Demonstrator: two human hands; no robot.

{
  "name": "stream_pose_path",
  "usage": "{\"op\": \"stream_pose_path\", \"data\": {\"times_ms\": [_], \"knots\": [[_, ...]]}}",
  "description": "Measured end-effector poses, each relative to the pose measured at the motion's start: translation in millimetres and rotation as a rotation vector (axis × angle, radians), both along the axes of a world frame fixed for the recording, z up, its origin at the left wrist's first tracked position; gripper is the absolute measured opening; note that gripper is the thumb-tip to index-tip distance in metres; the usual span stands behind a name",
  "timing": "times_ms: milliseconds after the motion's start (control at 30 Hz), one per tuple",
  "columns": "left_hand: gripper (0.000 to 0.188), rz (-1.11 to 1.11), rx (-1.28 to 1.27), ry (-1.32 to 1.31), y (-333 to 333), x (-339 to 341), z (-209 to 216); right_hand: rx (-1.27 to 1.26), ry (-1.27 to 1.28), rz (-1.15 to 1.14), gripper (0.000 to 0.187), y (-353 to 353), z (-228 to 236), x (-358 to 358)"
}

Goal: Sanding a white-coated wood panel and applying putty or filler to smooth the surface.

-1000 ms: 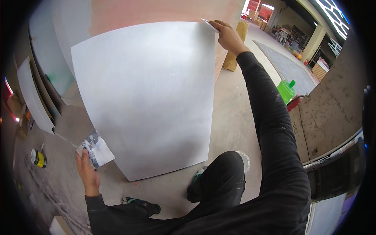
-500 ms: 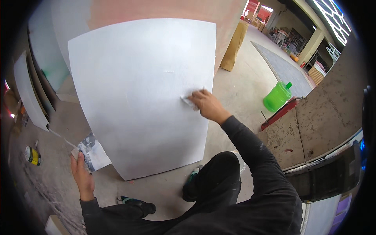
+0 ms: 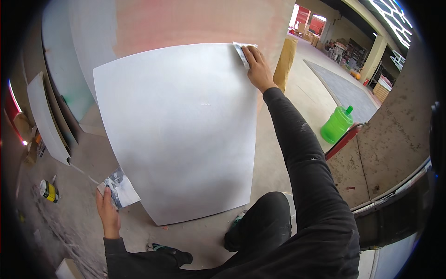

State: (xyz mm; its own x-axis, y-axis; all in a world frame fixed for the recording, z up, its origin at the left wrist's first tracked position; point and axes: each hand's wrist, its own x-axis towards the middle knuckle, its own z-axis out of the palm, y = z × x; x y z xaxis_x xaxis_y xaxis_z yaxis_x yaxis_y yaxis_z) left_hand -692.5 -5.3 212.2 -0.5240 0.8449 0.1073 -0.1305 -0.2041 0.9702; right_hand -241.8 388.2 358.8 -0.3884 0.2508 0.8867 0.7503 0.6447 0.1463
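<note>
A large white panel (image 3: 181, 130) stands upright, leaning slightly back, in front of me. At its top right corner, my right hand (image 3: 260, 72) is closed on a thin, flat white-and-grey piece (image 3: 240, 52), laid against the panel's edge. Whether that is a scraper or a folded sheet cannot be made out. Beside the panel's lower left edge, my left hand (image 3: 108, 215) grips a square putty board (image 3: 123, 188) smeared white and dark grey, with the thumb on top. A small raised mark shows on the panel's upper middle.
Behind the panel rises a pinkish-white surface (image 3: 200, 23). Thin boards (image 3: 46, 118) lean at the left, above a yellow-and-black can (image 3: 49, 191). On the right are a green water jug (image 3: 337, 125), a red bar (image 3: 343, 141) and a stained brown board (image 3: 385, 153). A brown wrapped bundle (image 3: 284, 65) stands behind.
My right hand has moved up from the panel's right middle to its top right corner, still holding the flat piece. The view has shifted a little; my left hand keeps the putty board.
</note>
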Motion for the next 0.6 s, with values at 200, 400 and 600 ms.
{"op": "stream_pose_path", "data": {"times_ms": [200, 400, 600], "knots": [[0.033, 0.001, -0.002, -0.027, -2, -5, 0, -0.117, -0.139, -0.104, 0.058, -36, -46, 16], [0.035, -0.074, -0.003, -0.036, 1, -1, 8, -0.160, -0.178, -0.120, 0.049, -40, 22, 18], [0.037, -0.061, -0.018, -0.065, 4, -5, -1, -0.148, -0.302, -0.118, 0.047, -13, 48, 5]]}}
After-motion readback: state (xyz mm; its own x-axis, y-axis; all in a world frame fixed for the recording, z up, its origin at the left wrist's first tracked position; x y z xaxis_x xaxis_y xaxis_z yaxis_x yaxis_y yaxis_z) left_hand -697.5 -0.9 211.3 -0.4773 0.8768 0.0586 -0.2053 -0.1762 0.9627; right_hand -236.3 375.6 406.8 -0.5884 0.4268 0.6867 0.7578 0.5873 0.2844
